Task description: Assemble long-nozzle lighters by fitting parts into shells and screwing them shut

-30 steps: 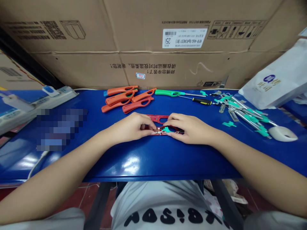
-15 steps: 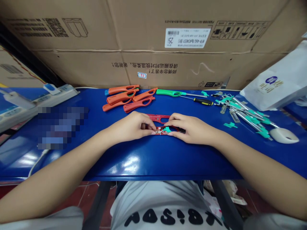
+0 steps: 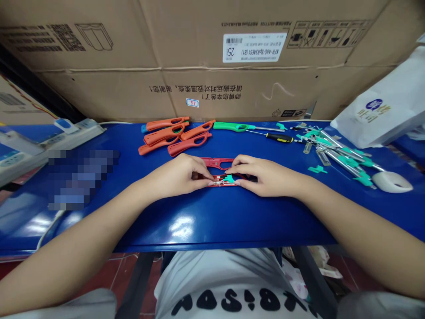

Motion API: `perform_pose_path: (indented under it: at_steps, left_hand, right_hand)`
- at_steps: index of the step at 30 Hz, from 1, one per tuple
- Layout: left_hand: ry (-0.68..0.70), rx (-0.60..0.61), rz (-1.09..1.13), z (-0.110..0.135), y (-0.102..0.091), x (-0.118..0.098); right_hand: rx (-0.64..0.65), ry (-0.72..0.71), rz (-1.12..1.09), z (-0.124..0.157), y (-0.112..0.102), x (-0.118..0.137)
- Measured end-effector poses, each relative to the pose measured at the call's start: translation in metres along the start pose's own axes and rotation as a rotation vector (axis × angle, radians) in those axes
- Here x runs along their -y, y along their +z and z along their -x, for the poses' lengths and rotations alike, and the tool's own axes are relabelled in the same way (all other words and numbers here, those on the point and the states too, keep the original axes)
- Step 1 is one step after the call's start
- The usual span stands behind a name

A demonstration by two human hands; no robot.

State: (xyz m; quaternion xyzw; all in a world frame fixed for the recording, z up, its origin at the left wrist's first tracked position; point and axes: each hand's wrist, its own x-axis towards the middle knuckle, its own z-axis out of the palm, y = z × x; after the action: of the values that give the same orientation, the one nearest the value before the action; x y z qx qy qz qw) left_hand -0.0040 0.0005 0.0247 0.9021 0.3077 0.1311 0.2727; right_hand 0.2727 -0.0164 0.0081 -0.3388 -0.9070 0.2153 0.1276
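Note:
An open red plastic handle shell [image 3: 222, 182] lies on the blue table [image 3: 212, 212] in front of me, with a small teal part [image 3: 229, 179] and thin metal bits set in it. My left hand [image 3: 181, 175] pinches the shell's left end with curled fingers. From the other side, my right hand [image 3: 264, 176] presses fingertips on the shell at the teal part. A second red shell half [image 3: 217, 162] rests just behind the two hands.
Several orange handles [image 3: 174, 135] lie at the back, beside a green-handled lighter [image 3: 237, 127] and a black-and-yellow screwdriver [image 3: 280, 138]. Metal rods with teal parts [image 3: 335, 155] are piled at right, near a white oval object [image 3: 392, 182] and a white bag [image 3: 381, 110]. A power strip [image 3: 49, 141] sits left. Cardboard boxes [image 3: 212, 57] wall the back.
Both hands stay on the red shell; the fingertips have shifted only slightly around the teal part. The view has moved a little.

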Motion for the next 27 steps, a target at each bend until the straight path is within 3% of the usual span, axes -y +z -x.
perform_pose_path:
  at_steps: [6,10,17,24,27]
  left_hand:
    - [-0.035,-0.001,-0.017,0.001,0.001,-0.003]
    - [-0.038,-0.017,-0.016,0.000,0.002,-0.002]
    - [-0.046,-0.041,-0.029,-0.001,0.003,-0.003]
    - [-0.064,-0.035,0.006,-0.001,0.003,-0.004]
    - [-0.106,-0.010,0.008,0.001,-0.003,-0.004]
  right_hand:
    - [-0.065,-0.106,0.063,-0.003,0.001,0.003]
    - [0.045,-0.192,0.208,-0.002,-0.003,0.009]
    - [0.128,-0.197,0.241,0.002,-0.005,0.013]
    - [0.106,-0.209,0.215,0.002,-0.004,0.008]
    - [0.035,-0.162,0.163,0.003,-0.008,0.004]
